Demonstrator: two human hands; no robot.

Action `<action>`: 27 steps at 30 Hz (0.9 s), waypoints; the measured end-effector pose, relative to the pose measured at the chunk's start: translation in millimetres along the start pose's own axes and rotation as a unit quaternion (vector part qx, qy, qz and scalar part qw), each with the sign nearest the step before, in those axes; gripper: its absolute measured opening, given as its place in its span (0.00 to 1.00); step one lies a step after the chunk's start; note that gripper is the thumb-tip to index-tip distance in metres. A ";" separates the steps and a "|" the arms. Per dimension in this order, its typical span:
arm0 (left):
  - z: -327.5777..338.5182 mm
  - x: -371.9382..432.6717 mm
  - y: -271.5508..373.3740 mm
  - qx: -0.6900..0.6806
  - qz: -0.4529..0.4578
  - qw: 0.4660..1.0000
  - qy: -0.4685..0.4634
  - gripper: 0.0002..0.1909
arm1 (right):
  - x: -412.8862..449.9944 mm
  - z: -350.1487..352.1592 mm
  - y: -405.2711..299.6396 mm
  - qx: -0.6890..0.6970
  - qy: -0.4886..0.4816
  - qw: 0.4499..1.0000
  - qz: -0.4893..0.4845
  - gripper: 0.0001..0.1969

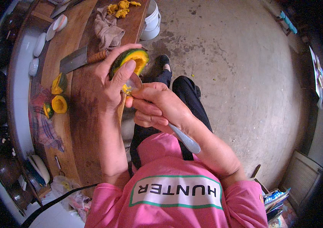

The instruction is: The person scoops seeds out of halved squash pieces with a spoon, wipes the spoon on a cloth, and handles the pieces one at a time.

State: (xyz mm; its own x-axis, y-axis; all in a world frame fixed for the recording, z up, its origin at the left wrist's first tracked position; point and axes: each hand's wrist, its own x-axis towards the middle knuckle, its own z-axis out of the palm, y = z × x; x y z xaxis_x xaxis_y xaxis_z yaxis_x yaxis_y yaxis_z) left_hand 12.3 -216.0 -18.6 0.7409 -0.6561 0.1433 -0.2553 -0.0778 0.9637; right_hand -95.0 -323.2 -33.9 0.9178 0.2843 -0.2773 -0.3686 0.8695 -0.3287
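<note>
My left hand (pixel 110 82) grips a piece of green-skinned pumpkin (pixel 140 61), its hollowed orange inside turned towards the right. A metal spoon (pixel 185 139) is in my right hand (pixel 158 105); the handle sticks out below the palm and the bowl rests at the pumpkin's lower edge, with yellow pulp on it. On the wooden table (pixel 84 99) to the left lie more cut pumpkin pieces (pixel 59 104). A cleaver (pixel 74 59) with a ringed wooden handle lies beyond my left hand, near a crumpled brown cloth (pixel 108 30).
Scooped pumpkin pulp (pixel 121 8) lies at the table's far end, beside a white bucket (pixel 151 25) on the floor. White bowls (pixel 60 22) and a checked cloth (pixel 46 128) are along the table's left side. A dark cable crosses at lower left.
</note>
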 end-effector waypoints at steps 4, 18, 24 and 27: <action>-0.7 0.0 -9.3 0.006 0.038 0.999 -0.012 0.24 | -3.5 -4.1 6.4 0.011 0.001 1.000 0.002 0.14; 7.9 -11.3 -39.8 -0.278 -0.036 0.959 0.032 0.39 | -11.5 -4.0 5.6 0.070 -0.078 0.994 -0.022 0.14; 0.2 -10.3 -31.9 -0.399 -0.173 0.892 0.123 0.36 | -20.0 -15.2 -15.0 0.013 -0.019 0.997 -0.071 0.15; -1.9 -9.9 -31.1 -0.413 -0.178 0.879 0.160 0.34 | -21.0 -20.5 -16.1 -0.003 0.003 0.997 -0.075 0.15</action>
State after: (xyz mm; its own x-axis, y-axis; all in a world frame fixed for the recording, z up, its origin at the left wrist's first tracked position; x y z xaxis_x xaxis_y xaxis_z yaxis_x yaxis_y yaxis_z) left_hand 14.1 -205.6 -49.6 0.8533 -0.4456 -0.2707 0.4671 0.4225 0.7767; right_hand -111.3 -351.5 -41.3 0.9615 0.1492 -0.2309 -0.2289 0.8995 -0.3721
